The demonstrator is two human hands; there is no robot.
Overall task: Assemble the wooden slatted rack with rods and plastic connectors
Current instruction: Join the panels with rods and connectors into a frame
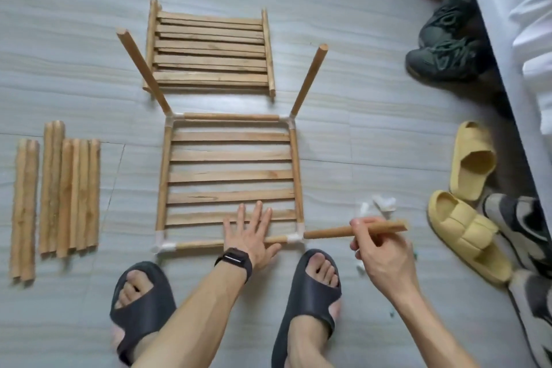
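Rod gripped in right hand, fingers curled round its outer half; inner tip meets the corner connector just inboard of the grip, probably being seated. Left hand flat, fingers spread, pressing the slatted frame beside that corner, likely to stop sliding. Beyond the grip: spare connectors, then yellow slippers near the rod's free end; little swing room.

The person's flat left hand covers a stretch of the lowest light wooden slat and of the round wooden rod below it, and the curled fingers of the right hand hide part of the loose round wooden rod they grip. The small heap of white plastic connectors right of centre is too blurred to count. The grey-and-black sneakers at lower right are cut by the right edge.
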